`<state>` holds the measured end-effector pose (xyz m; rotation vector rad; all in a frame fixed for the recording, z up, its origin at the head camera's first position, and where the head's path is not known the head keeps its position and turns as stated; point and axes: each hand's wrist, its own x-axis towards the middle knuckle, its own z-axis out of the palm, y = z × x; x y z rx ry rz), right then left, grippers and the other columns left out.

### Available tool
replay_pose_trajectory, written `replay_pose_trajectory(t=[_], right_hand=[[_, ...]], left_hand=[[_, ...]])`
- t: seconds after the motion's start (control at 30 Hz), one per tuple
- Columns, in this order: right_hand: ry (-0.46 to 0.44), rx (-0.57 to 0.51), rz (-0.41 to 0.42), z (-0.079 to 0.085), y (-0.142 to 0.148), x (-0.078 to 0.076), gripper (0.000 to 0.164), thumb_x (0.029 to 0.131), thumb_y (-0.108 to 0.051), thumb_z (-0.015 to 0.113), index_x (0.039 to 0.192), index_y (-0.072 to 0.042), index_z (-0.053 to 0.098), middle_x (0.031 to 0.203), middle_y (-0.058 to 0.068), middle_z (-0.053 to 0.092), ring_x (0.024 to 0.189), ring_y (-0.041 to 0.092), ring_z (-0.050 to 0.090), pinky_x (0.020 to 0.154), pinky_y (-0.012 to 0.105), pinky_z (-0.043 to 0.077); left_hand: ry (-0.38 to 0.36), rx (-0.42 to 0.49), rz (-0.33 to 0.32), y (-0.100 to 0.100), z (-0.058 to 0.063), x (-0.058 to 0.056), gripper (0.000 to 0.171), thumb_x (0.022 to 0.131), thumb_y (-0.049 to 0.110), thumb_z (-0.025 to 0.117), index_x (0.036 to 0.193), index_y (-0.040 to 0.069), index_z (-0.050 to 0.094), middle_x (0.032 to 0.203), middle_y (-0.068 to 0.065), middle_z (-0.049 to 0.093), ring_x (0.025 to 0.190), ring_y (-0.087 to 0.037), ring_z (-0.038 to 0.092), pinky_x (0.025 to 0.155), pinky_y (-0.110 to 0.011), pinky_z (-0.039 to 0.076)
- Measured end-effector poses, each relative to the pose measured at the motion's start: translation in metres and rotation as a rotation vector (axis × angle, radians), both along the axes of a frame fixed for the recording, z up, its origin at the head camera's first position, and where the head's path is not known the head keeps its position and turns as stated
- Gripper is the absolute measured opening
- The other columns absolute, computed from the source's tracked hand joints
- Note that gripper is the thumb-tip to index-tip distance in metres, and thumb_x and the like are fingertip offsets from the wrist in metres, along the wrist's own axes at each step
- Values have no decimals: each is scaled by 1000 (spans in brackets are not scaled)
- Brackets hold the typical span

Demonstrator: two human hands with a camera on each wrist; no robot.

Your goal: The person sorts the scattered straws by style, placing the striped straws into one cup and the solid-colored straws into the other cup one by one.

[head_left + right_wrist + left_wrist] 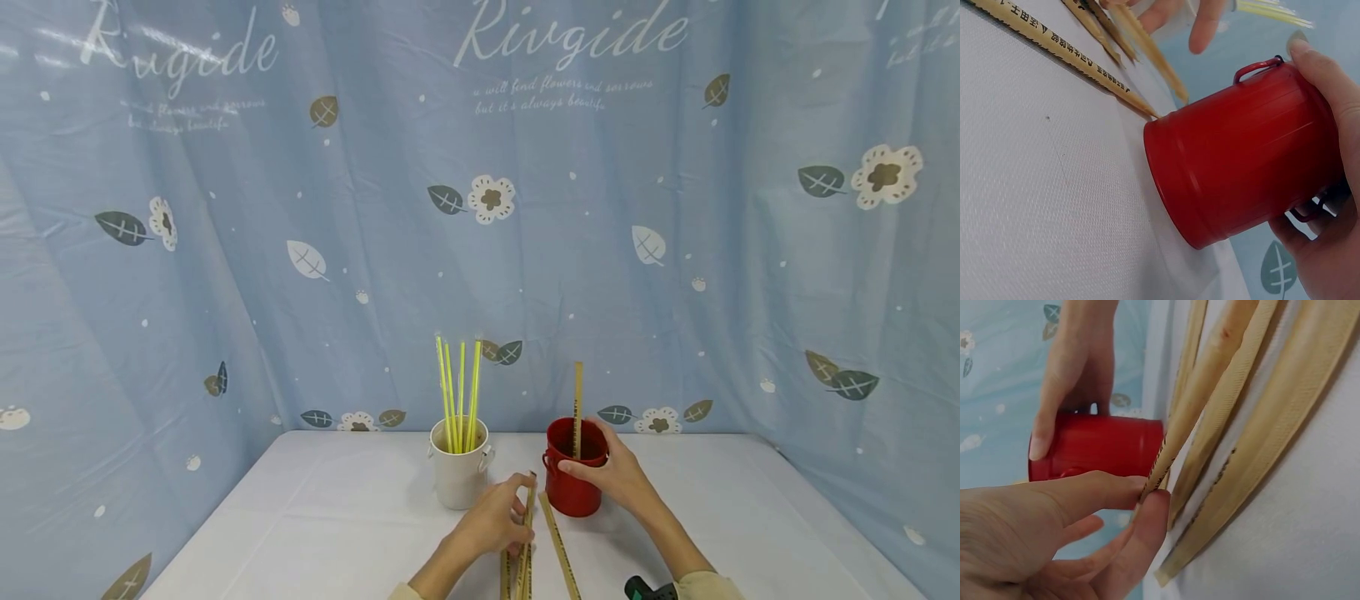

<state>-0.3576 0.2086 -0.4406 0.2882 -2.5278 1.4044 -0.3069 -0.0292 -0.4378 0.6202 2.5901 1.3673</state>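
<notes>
Right now both hands are busy in the lower half of the frame. On the right, the right hand (611, 471) has the red pail (573, 492), its thumb on the near side at the rim and its fingers reaching round the far side, a firm wrap with the pail upright on the white surface (337, 517). Just left of it, low and near the centre, the left hand (491, 517) is nearly closed at the tips, pinching a paper-wrapped stick (1200, 394) close to its upper end; whether its lower end touches the surface, I can't tell. Below that hand more wrapped sticks (560, 550) lie on the surface, running down to the bottom edge of the frame, black print along their paper. One wrapped stick (578, 400) already stands in the red pail, poking well above its rim. And over to the left, near the middle of the frame, a white pail (459, 483) holds a bunch of bright yellow sticks (462, 392), fanned slightly apart. Behind it all hangs a blue curtain (405, 208) printed with leaves, flowers and white lettering.
</notes>
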Motion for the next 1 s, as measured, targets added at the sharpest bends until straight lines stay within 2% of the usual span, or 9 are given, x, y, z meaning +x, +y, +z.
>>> replay_pose_trajectory(t=[0.27,0.63,0.77,1.0], right_hand=[[-5,-1,0,1,-1,0,95,77,-45,81,151,-15,30,145,15,49,127,36,53,93,51,54],[-16,6,-12,0,0,0,97,77,-46,81,152,-15,28,146,15,47,129,36,52,95,51,53],[-16,10,-15,1,0,0,97,77,-46,81,152,-15,28,146,15,47,128,36,52,95,51,53],[-12,10,-10,2,-1,0,97,78,-46,80,152,-14,27,146,15,47,129,36,52,95,51,53]], left_hand=[[31,53,-10,-5,7,-6,65,73,-12,72,133,1,52,94,-10,62,69,-11,65,49,-28,55],[76,47,-5,-6,16,-6,62,75,-10,70,134,-1,53,95,-8,63,63,-9,64,49,-29,55],[78,74,-8,-7,18,-6,63,76,-10,70,135,-2,51,96,-9,61,64,-11,64,49,-32,56],[119,113,0,-9,20,-7,68,76,-10,70,140,0,48,98,-9,59,70,-10,65,48,-25,54]])
